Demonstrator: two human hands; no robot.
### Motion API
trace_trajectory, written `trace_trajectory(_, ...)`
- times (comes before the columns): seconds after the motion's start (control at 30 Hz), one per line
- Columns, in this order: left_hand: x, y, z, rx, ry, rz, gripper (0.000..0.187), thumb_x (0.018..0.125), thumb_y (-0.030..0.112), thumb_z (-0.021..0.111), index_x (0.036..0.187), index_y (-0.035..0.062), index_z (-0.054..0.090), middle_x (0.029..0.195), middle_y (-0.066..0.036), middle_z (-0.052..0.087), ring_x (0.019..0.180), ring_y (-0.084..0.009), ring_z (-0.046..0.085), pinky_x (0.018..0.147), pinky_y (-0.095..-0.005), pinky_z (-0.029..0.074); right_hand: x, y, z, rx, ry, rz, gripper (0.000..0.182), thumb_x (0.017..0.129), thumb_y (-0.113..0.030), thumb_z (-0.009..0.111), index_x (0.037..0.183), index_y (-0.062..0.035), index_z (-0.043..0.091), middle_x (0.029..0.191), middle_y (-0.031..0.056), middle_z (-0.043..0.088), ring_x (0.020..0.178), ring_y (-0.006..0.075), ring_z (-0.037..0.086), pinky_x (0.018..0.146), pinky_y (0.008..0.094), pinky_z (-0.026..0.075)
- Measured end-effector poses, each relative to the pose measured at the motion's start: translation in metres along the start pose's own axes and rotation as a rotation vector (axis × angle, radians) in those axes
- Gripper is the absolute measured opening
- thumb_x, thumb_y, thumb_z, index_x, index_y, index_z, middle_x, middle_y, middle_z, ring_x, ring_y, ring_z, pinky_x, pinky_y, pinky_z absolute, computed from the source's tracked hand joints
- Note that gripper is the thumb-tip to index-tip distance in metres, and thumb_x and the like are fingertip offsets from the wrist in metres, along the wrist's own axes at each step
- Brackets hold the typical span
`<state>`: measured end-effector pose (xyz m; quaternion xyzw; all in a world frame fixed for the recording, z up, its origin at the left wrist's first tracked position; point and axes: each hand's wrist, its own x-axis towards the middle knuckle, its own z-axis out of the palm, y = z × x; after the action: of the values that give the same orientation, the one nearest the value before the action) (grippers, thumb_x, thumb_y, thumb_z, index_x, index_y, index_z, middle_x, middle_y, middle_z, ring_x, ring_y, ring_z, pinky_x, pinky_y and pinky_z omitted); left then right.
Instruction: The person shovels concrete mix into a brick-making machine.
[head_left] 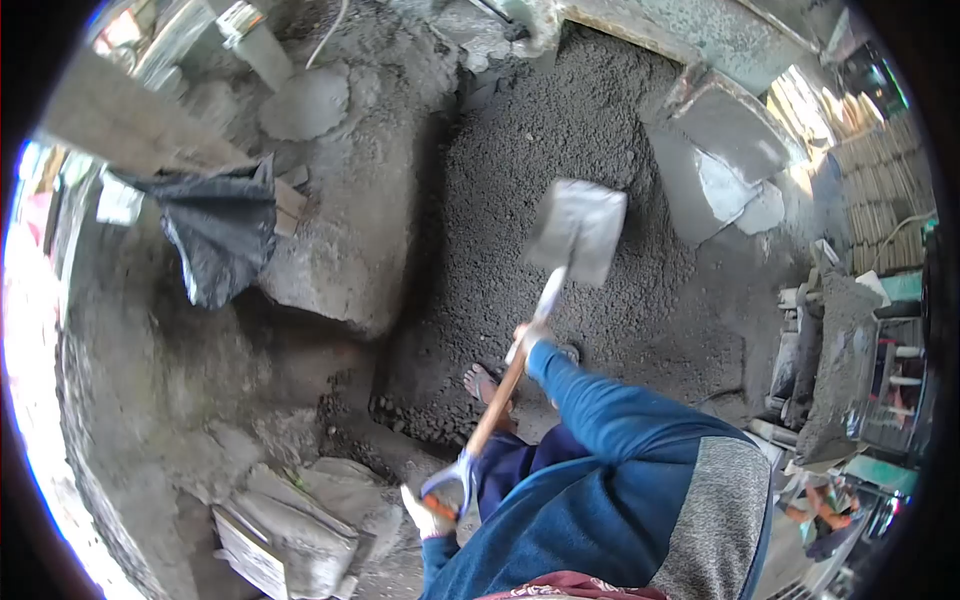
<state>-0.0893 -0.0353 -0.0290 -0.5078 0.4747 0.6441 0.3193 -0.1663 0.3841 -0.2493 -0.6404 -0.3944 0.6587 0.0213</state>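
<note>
A shovel (500, 399) slants across the middle of the head view, its metal blade over a spread of dark, gravelly mix (500, 180). The blade looks slightly blurred. My left hand (428, 515), in a whitish glove, grips the D-shaped handle at the lower end. Further up, my right hand (528, 338) is wrapped round the shaft just below the metal socket. The mix covers the floor ahead of my feet, and one sandalled foot (482, 383) shows beside the shaft.
A raised concrete block (340, 230) borders the mix on the left, with a black plastic sheet (222, 240) hanging beside it. Flat boards (735, 125) lie at the upper right. Grey-crusted machinery (840, 350) stands at right. Another person (825, 510) is at the lower right edge.
</note>
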Motion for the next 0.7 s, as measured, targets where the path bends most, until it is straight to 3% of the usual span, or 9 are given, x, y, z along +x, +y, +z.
trace_trajectory(0.03, 0.002, -0.017, -0.045, -0.004, 0.193, 0.033, 0.059, 0.085, 0.077, 0.046, 0.095, 0.0210, 0.061, 0.076, 0.004, 0.050, 0.055, -0.0128, 0.038, 0.049, -0.0294, 0.032, -0.028, 0.029, 0.012, -0.491, 0.024, -0.016, 0.012, 0.082, -0.016, 0.065, 0.079, -0.0043, 0.062, 0.068, 0.0137, 0.063, 0.058, 0.0286, 0.065, 0.054, 0.0464, 0.053)
trace_trajectory(0.07, -0.002, -0.038, -0.105, 0.025, 0.218, 0.239, 0.057, 0.091, 0.060, 0.054, 0.120, 0.0116, 0.061, 0.096, 0.000, 0.058, 0.066, -0.0170, 0.049, 0.056, -0.0322, 0.041, -0.039, 0.103, 0.023, -0.212, -0.242, 0.114, 0.014, 0.084, -0.018, 0.063, 0.078, -0.0054, 0.061, 0.066, 0.0148, 0.062, 0.056, 0.0325, 0.063, 0.052, 0.0496, 0.052)
trace_trajectory(0.13, -0.027, -0.033, -0.107, 0.174, 0.443, 0.336, 0.052, 0.091, 0.059, 0.055, 0.113, 0.0119, 0.059, 0.091, 0.000, 0.057, 0.063, -0.0173, 0.049, 0.054, -0.0326, 0.041, -0.079, 0.210, 0.049, 0.260, -0.688, 0.577, 0.019, 0.088, -0.023, 0.059, 0.076, -0.0076, 0.060, 0.061, 0.0172, 0.059, 0.052, 0.0403, 0.061, 0.049, 0.0560, 0.051)
trace_trajectory(0.2, -0.031, -0.018, -0.076, 0.217, 0.565, 0.355, 0.049, 0.091, 0.059, 0.056, 0.106, 0.0121, 0.058, 0.086, 0.000, 0.055, 0.061, -0.0177, 0.049, 0.052, -0.0329, 0.041, -0.120, 0.300, 0.065, 0.441, -1.040, 0.682, 0.036, 0.092, -0.036, 0.061, 0.093, -0.0007, 0.059, 0.083, 0.0194, 0.063, 0.082, 0.0465, 0.066, 0.076, 0.0670, 0.051)
trace_trajectory(0.3, -0.004, -0.009, -0.006, 0.229, 0.570, 0.422, 0.046, 0.090, 0.058, 0.058, 0.095, 0.0125, 0.055, 0.078, 0.000, 0.054, 0.057, -0.0181, 0.049, 0.050, -0.0335, 0.040, -0.183, 0.238, 0.101, -0.088, -0.403, 1.067, 0.020, 0.087, -0.017, 0.071, 0.105, -0.0104, 0.072, 0.075, 0.0171, 0.071, 0.048, 0.0348, 0.063, 0.038, 0.0499, 0.048)
trace_trajectory(0.37, 0.015, -0.014, 0.042, 0.223, 0.513, 0.455, 0.045, 0.090, 0.058, 0.059, 0.088, 0.0128, 0.053, 0.073, 0.000, 0.052, 0.054, -0.0185, 0.049, 0.048, -0.0339, 0.040, -0.145, 0.246, 0.083, 0.303, -0.716, 0.785, 0.040, 0.092, -0.041, 0.058, 0.090, -0.0012, 0.061, 0.084, 0.0224, 0.064, 0.082, 0.0432, 0.067, 0.076, 0.0634, 0.052)
trace_trajectory(0.47, 0.065, -0.011, 0.119, 0.188, 0.298, 0.509, 0.047, 0.090, 0.057, 0.061, 0.078, 0.0132, 0.051, 0.066, -0.001, 0.050, 0.050, -0.0189, 0.048, 0.045, -0.0345, 0.039, 0.120, 0.139, 0.100, 0.385, -0.613, 0.062, 0.039, 0.099, -0.038, 0.043, 0.081, -0.0058, 0.058, 0.067, 0.0076, 0.056, 0.061, 0.0247, 0.058, 0.053, 0.0377, 0.046)
trace_trajectory(0.57, 0.068, -0.026, 0.226, -0.052, 0.186, 0.503, 0.056, 0.089, 0.062, 0.060, 0.065, 0.0175, 0.038, 0.054, 0.002, 0.034, 0.040, -0.0135, 0.035, 0.038, -0.0308, 0.028, 0.250, -0.035, 0.044, 0.512, -0.246, 0.354, 0.013, 0.093, -0.020, 0.060, 0.087, -0.0086, 0.057, 0.068, 0.0073, 0.054, 0.055, 0.0287, 0.054, 0.055, 0.0460, 0.048)
trace_trajectory(0.7, 0.048, -0.057, 0.218, 0.034, 0.347, 0.449, 0.057, 0.088, 0.065, 0.060, 0.066, 0.0159, 0.041, 0.058, 0.002, 0.039, 0.042, -0.0164, 0.039, 0.040, -0.0329, 0.031, 0.169, -0.059, -0.016, 0.342, -0.190, 0.332, 0.008, 0.088, -0.013, 0.063, 0.088, -0.0098, 0.056, 0.067, 0.0075, 0.054, 0.049, 0.0263, 0.053, 0.046, 0.0511, 0.047)
